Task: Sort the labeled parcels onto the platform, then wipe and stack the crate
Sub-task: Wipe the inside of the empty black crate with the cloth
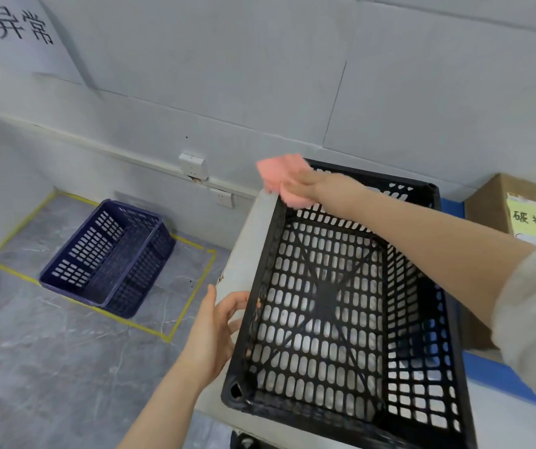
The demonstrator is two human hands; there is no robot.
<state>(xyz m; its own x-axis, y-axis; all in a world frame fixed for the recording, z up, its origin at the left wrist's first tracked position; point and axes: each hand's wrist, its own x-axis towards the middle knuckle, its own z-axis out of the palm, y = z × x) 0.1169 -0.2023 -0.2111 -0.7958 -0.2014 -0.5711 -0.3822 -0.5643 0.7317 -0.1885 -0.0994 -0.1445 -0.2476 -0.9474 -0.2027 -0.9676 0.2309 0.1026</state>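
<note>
A black perforated crate [334, 306] stands empty on a white platform [253, 241], its open top facing me. My right hand [302, 186] reaches across it and is shut on a pink cloth [281, 176], pressed at the crate's far left corner rim. My left hand [218, 322] rests against the outside of the crate's left wall near the front, fingers spread along the rim. A cardboard parcel [500, 215] with a yellow label sits at the right, behind the crate.
A dark blue perforated basket [111, 257] sits on the grey floor inside a rectangle of yellow tape [192, 293]. A grey wall with sockets [193, 165] runs behind. A blue surface [503, 374] shows beside the crate at right.
</note>
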